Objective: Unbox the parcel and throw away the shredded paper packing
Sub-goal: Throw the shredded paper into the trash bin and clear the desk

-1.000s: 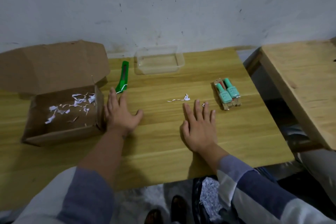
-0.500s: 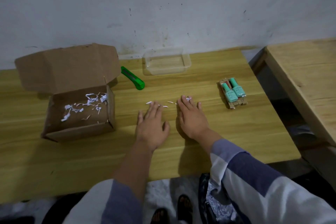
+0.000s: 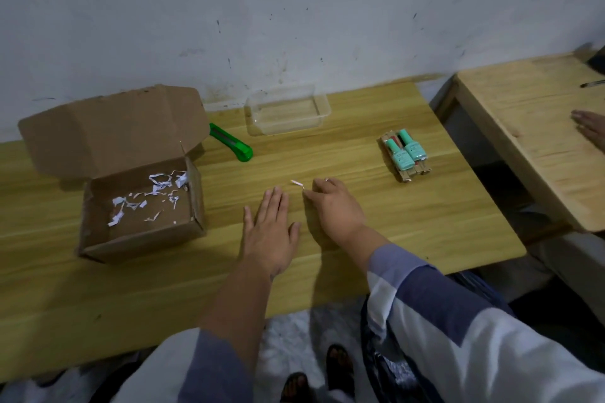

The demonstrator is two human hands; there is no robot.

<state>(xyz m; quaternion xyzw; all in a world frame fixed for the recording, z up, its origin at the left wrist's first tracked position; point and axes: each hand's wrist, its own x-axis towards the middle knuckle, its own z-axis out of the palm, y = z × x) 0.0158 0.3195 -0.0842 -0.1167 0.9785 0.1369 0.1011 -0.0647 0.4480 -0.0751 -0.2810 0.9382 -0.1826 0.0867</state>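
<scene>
An open cardboard box sits at the left of the wooden table, lid flipped back, with several white paper shreds on its floor. My left hand lies flat on the table, fingers apart, right of the box. My right hand is beside it with fingers curled, its fingertips touching a small paper shred that lies on the table. Below the table's front edge a dark bag shows shredded paper inside.
A green utility knife lies behind the box. A clear plastic tray stands near the wall. Teal bottles in a pack lie at the right. A second wooden table stands at far right, with another person's hand on it.
My right hand curled its fingers over the loose shreds; only one small shred now shows on the table. My left hand stays flat close beside it.
</scene>
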